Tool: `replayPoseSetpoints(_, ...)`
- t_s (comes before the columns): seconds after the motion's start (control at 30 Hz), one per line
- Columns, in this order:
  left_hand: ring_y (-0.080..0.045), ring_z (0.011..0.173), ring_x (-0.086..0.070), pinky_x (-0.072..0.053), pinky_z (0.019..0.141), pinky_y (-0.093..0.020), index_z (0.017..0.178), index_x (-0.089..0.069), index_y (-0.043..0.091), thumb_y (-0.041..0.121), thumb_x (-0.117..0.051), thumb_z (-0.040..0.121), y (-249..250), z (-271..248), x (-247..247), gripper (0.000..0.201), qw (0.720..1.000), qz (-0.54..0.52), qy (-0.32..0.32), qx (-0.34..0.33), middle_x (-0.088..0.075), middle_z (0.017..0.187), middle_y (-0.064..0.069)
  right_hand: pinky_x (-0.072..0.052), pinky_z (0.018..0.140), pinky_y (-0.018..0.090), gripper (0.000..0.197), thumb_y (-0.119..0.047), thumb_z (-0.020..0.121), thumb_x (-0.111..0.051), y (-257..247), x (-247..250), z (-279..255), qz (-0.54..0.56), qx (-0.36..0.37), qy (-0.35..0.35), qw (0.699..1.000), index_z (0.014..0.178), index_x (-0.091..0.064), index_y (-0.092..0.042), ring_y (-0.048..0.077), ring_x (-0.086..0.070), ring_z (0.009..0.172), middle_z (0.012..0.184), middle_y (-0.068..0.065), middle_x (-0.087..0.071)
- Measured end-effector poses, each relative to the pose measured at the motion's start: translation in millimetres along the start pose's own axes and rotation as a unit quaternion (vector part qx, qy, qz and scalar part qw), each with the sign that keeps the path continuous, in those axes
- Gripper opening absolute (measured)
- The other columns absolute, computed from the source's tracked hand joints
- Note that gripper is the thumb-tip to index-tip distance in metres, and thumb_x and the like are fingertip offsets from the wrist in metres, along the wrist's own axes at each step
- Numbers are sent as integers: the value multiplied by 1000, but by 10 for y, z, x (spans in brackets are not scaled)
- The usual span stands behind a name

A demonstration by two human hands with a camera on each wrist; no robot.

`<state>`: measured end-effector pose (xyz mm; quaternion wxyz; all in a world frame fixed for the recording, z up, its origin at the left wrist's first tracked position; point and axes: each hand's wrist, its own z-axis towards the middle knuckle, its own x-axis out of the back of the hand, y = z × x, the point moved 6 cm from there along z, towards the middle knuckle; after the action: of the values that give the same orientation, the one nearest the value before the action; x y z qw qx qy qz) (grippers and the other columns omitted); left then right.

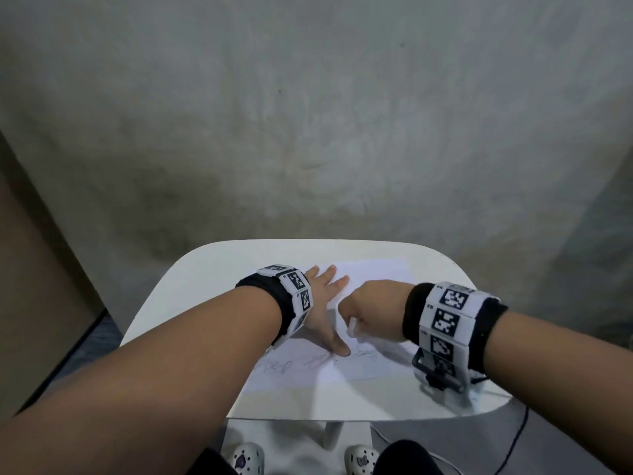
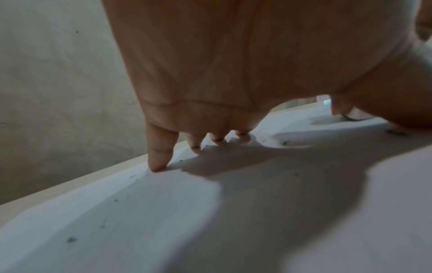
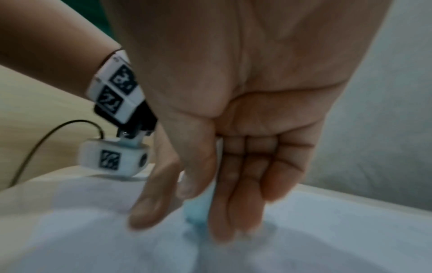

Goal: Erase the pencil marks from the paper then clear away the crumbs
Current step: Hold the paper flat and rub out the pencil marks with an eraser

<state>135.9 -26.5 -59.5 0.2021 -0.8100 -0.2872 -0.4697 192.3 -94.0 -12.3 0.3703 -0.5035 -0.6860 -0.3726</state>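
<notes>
A white sheet of paper (image 1: 373, 358) with faint pencil scribbles (image 1: 274, 366) along its near edge lies on a small white table (image 1: 191, 279). My left hand (image 1: 325, 303) lies flat on the sheet with fingers spread, thumb tip beside the scribbles; its fingertips (image 2: 158, 164) press the paper (image 2: 140, 212). My right hand (image 1: 366, 313) pinches a pale eraser (image 1: 352, 326) between thumb and fingers, its lower end on the paper (image 3: 327, 240); the eraser (image 3: 198, 208) looks light blue in the right wrist view. Small dark crumbs (image 2: 71, 239) dot the sheet.
The table stands against a grey wall (image 1: 308, 114). Brown board (image 1: 30, 269) leans at the left. My shoes (image 1: 246, 459) and a cable (image 1: 517, 437) show below the table's near edge. The left wrist camera unit (image 3: 112, 158) hangs just above the table.
</notes>
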Motion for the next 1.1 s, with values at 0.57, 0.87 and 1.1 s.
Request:
replayPoseSetpoints(0.57,-27,147,20,-2,111,-65,142,24,51,82,-63,57,-25,33,-22,125,1000,-22,-12,-8,30,156,5,-40,70,28,17,-12,86,-47,670,8,-54,87,-126,59,986,84,-63,-17,19,-51,77,79,-1,-59)
replayPoseSetpoints(0.87,-23,147,19,-4,114,-60,149,15,42,68,-74,63,170,61,160,126,998,-22,-13,-53,23,159,5,-42,78,27,23,-32,85,-61,821,-70,7,92,-162,61,981,106,-61,-21,19,-57,94,103,-2,-64)
replayPoseSetpoints(1.1,-24,146,23,-3,113,-62,146,18,45,78,-71,55,137,103,58,131,998,-18,2,-52,28,157,5,-44,76,29,11,-19,90,-55,216,-77,-35,99,-51,44,993,98,-57,-26,17,-53,82,86,-5,-57)
